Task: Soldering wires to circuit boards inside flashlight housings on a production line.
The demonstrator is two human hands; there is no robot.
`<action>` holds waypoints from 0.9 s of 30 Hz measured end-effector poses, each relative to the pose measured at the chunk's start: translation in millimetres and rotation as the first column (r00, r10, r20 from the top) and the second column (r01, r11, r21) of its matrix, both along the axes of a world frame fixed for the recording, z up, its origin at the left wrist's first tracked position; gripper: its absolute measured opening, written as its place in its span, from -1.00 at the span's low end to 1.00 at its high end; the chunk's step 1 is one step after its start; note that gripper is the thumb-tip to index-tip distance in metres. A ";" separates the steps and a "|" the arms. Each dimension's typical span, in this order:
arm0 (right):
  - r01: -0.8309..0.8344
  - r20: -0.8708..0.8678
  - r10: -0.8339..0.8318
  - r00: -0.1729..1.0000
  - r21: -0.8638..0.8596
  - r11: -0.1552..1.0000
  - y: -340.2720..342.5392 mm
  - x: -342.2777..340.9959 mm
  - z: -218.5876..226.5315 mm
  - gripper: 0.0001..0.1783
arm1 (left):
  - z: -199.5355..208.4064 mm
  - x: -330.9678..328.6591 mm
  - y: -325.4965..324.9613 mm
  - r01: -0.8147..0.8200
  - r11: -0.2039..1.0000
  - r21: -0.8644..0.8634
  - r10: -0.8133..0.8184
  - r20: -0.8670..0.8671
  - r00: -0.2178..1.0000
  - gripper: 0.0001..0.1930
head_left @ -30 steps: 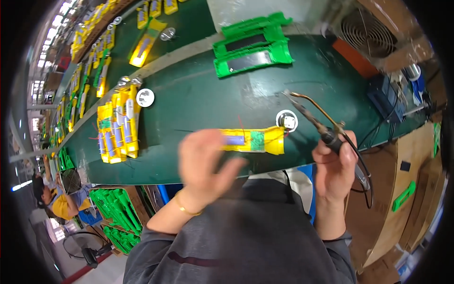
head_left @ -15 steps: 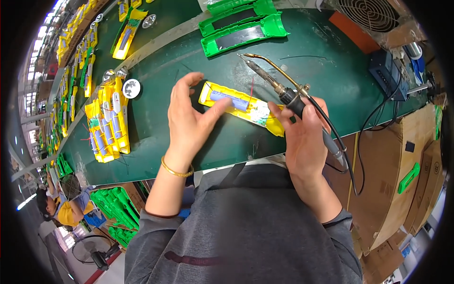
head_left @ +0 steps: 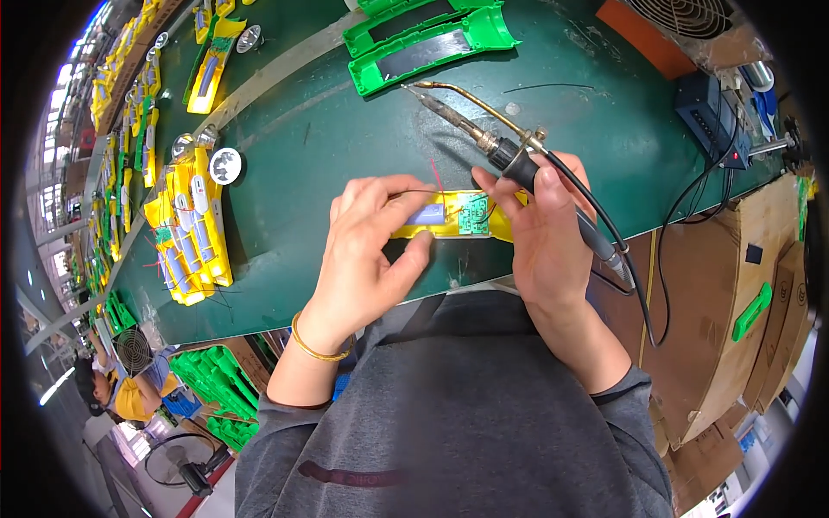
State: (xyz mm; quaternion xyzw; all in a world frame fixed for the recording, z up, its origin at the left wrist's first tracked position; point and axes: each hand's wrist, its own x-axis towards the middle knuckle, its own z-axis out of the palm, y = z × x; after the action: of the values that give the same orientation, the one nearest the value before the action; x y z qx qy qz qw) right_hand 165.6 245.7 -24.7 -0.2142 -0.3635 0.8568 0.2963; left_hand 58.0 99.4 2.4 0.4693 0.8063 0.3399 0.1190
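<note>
Left hand (head_left: 367,237): grip pinched the yellow case (head_left: 451,230)
Right hand (head_left: 557,246): grip held the soldering iron (head_left: 509,161)
Case: seemed light, stiff; edges looked safest
Red wire (head_left: 437,175): seemed weak

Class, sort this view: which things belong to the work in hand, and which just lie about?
Apparently in use:
soldering iron, in the right hand
yellow casing, battery cell and green circuit board, at the left hand

Apparently lying about:
green casing shells
loose black wire
cardboard box
</note>
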 end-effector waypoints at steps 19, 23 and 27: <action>0.040 0.028 -0.040 0.999 -0.023 0.999 5.6 9.2 10.5 -0.80 | -10.4 24.5 23.5 -0.031 0.990 0.140 0.035 -0.030 0.999 -0.86; 0.054 0.042 -0.058 0.997 0.094 0.994 18.6 41.6 17.3 -0.77 | -8.8 21.6 23.0 -0.023 0.995 0.092 0.024 -0.001 1.000 -0.88; -0.021 0.187 -0.042 0.981 0.327 0.945 29.6 74.7 12.4 -0.70 | -8.5 18.4 22.3 0.005 0.998 0.058 -0.008 0.047 0.999 -0.89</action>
State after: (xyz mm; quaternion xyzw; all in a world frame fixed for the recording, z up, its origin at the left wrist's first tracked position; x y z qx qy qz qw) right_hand 240.3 275.3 -12.3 -0.2453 -0.5263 0.7584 0.2960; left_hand 76.4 121.7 -6.1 0.4669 0.7916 0.3737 0.1256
